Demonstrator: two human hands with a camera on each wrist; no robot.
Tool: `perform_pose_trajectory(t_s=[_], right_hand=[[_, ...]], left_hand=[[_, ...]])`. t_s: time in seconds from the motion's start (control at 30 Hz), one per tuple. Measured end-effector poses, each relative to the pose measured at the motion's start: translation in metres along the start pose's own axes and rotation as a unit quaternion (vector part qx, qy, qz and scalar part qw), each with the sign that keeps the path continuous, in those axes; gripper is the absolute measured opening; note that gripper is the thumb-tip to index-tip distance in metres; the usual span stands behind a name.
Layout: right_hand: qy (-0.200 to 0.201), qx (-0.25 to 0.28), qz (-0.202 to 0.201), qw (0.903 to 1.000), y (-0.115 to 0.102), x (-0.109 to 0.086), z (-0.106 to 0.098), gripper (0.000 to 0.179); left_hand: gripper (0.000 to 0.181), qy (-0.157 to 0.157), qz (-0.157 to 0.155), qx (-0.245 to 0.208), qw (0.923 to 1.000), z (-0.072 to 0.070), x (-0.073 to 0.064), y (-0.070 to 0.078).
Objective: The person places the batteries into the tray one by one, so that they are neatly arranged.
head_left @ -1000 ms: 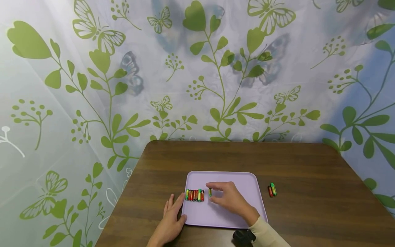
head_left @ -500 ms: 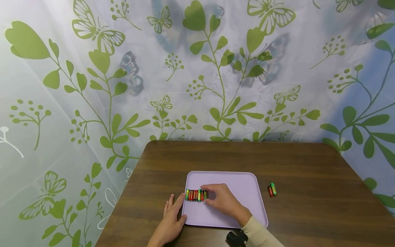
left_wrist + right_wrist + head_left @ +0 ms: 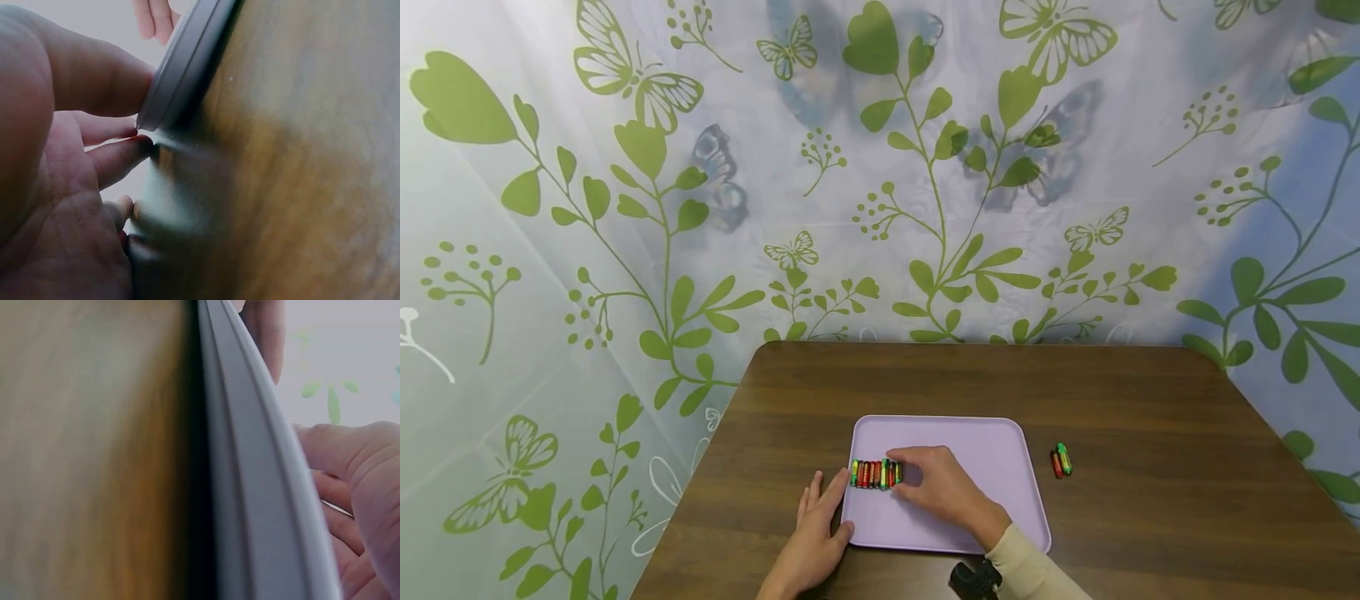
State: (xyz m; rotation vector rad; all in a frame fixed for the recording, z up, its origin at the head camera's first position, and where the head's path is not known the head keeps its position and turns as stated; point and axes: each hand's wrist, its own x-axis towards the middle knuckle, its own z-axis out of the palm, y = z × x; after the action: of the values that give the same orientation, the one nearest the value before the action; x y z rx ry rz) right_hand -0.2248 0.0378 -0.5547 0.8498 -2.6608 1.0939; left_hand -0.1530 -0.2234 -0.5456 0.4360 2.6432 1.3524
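Note:
A row of several small batteries (image 3: 871, 474), red, black, green and yellow, lies along the left side of a lilac tray (image 3: 955, 533) in the head view. With thumb and index finger my right hand (image 3: 943, 487) pinches the green-ended battery (image 3: 898, 472) at the row's right end, against its neighbour. My left hand (image 3: 812, 533) rests at the tray's left edge, fingers extended. In the left wrist view its thumb touches the tray rim (image 3: 181, 69). The right wrist view shows the tray's side (image 3: 256, 456) and part of the right hand (image 3: 369, 481); the batteries are hidden there.
Two more batteries, a red-black one (image 3: 1057, 464) and a green one (image 3: 1064, 459), lie on the brown wooden table (image 3: 1150, 500) right of the tray. A patterned curtain (image 3: 820, 183) hangs behind the table's far edge. A black strap (image 3: 976, 578) is on the right wrist.
My right hand has moved left, bringing the battery from mid-tray up against the right end of the row. Over the last half second it has hardly moved. The left hand stayed put.

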Motion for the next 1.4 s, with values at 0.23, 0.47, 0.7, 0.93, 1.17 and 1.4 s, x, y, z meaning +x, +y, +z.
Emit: perform_pose_trajectory(t_s=[0.23,0.47,0.7,0.93,1.17,1.4], right_hand=[[0.0,0.013,0.009,0.9999,0.007,-0.006,-0.013,0.051],[-0.007,0.039,0.034,0.9986,0.017,-0.015,-0.036,0.05],[-0.008,0.028,0.045,0.9986,0.03,-0.026,-0.065,0.052],[0.002,0.002,0.032,0.9995,0.051,-0.043,-0.092,0.053],[0.015,-0.017,0.018,0.9996,0.072,-0.063,-0.119,0.053],[0.0,-0.039,0.048,0.9981,0.085,-0.086,-0.146,0.056]], left_hand=[[0.073,0.001,-0.004,0.001,1.0,0.0,0.0,0.0],[0.074,-0.002,-0.006,0.0,1.0,-0.001,0.0,0.0],[0.074,-0.004,-0.007,-0.003,1.0,0.0,0.0,0.0],[0.074,-0.003,-0.004,-0.007,1.0,0.001,-0.001,0.0],[0.074,-0.005,-0.005,-0.008,0.9999,0.001,0.0,0.0],[0.074,-0.004,-0.006,-0.007,1.0,0.001,0.0,0.0]])
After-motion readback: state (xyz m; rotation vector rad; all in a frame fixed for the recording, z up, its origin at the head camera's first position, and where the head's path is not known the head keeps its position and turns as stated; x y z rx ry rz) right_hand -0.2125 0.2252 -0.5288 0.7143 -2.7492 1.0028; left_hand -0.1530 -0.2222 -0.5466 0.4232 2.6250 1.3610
